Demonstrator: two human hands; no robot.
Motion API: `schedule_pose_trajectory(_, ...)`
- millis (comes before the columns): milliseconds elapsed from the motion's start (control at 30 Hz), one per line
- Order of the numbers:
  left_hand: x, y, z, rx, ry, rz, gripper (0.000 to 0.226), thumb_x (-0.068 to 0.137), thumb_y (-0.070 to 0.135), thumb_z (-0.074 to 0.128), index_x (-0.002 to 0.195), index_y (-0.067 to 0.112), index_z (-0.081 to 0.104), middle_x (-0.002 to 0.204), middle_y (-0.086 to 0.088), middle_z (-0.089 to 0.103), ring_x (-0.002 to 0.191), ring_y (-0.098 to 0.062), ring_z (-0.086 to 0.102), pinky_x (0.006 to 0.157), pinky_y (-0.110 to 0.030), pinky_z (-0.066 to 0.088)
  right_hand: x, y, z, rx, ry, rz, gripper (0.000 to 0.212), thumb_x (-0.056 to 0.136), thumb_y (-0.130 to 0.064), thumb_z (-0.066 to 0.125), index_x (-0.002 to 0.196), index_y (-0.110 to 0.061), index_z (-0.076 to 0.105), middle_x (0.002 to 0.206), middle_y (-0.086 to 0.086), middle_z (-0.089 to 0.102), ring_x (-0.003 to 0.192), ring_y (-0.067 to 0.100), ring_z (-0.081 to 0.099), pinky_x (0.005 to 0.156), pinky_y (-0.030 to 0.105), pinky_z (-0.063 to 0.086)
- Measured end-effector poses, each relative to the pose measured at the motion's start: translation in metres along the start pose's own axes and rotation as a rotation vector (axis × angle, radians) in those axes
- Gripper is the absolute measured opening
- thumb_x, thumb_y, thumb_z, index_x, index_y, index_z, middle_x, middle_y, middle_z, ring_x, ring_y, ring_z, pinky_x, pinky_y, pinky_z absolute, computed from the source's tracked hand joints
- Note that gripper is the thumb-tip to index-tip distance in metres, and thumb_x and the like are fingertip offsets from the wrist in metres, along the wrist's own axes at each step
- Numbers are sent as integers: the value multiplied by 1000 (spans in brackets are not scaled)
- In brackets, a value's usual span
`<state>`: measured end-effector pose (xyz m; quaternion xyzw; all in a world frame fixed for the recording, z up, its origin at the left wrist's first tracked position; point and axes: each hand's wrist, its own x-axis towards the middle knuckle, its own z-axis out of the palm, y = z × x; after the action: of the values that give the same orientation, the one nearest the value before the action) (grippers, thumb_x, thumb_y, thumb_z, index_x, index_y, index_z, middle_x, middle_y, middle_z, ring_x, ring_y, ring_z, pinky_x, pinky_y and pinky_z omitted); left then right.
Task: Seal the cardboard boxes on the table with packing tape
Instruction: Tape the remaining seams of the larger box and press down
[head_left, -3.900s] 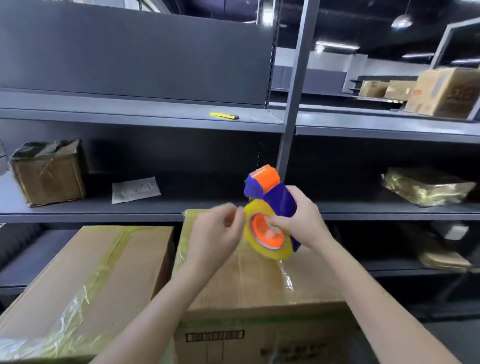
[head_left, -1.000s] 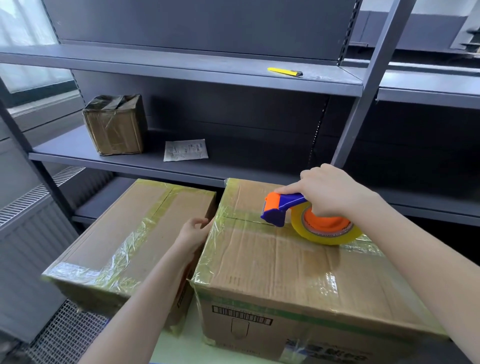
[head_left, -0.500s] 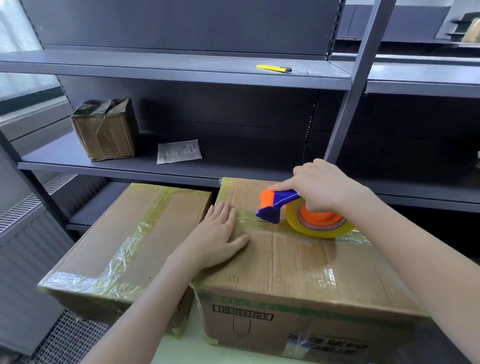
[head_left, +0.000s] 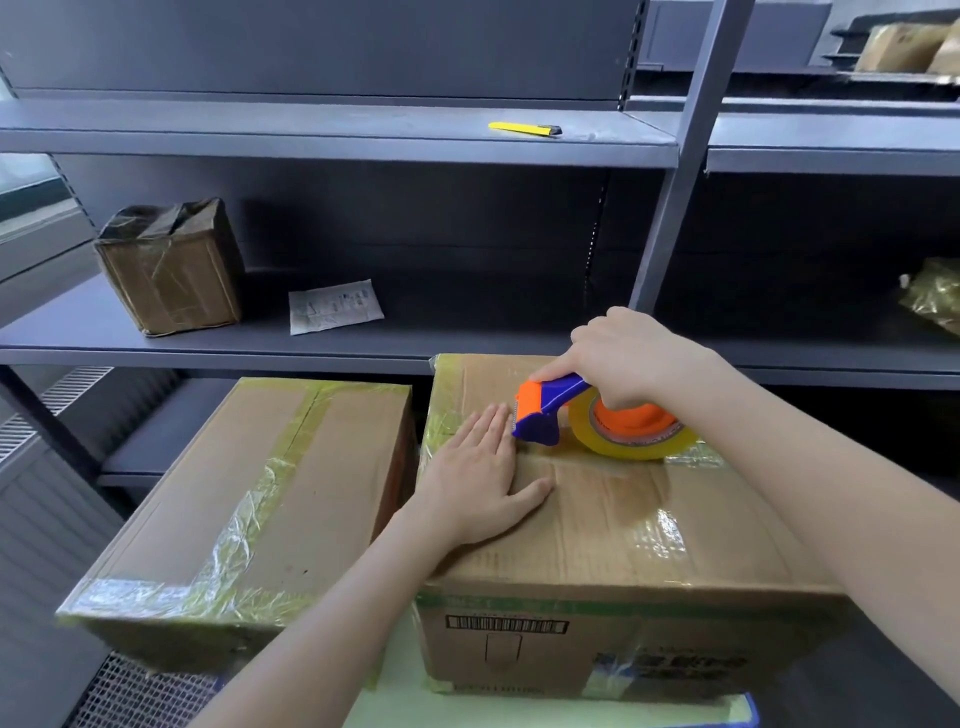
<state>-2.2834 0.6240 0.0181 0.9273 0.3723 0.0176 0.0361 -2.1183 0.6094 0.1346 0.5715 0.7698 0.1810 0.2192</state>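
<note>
Box (head_left: 597, 530) sits on the surface (head_left: 519, 713), touching a second taped box (head_left: 249, 493) on its left. Tape dispenser (head_left: 550, 415) rests on its lid; my right hand (head_left: 634, 358) grips it, fingers curled. Left hand (head_left: 483, 478) lies flat on the lid, fingers straight, beside the dispenser.

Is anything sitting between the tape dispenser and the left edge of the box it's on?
Yes. The left hand lies flat on the box top, reaching right up to the blue and orange head of the dispenser, between it and the left edge. Nothing else is visible there. The right hand grips the dispenser.
</note>
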Motion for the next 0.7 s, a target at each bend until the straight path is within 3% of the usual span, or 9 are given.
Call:
schedule_pose_trajectory(133,0,-1,0,10,-3,11,81,92,64,15,148,10,-8,157,-8,-7,145,-17,-9,115,-28,-9,3,-3,-2,-10,-44,-7,67,92,-24,55,144,-46,21,103,0,47,99,19,51,79,30,40)
schedule_pose_trajectory(233,0,-1,1,16,-4,0,85,90,68,14,149,9,-7,157,-8,-7,145,-17,-9,116,-29,-8,2,-1,-3,7,-78,2,70,91,-23,56,145,-47,19,96,-1,41,87,16,47,70,27,41)
schedule_pose_trajectory(400,8,12,-3,18,-56,-124,91,88,70,18,149,6,-4,157,-11,-4,145,-23,-7,118,-35,-3,-3,5,-7,-16,-118,-13,74,89,-22,56,145,-47,16,91,-5,43,62,8,36,51,21,27)
schedule_pose_trajectory(700,6,23,2,17,-3,-242,105,77,81,14,150,7,-4,158,-8,-5,145,-18,-8,118,-32,-5,-10,21,3,8,-46,-83,73,92,-20,51,146,-49,11,95,0,43,80,15,46,58,25,35)
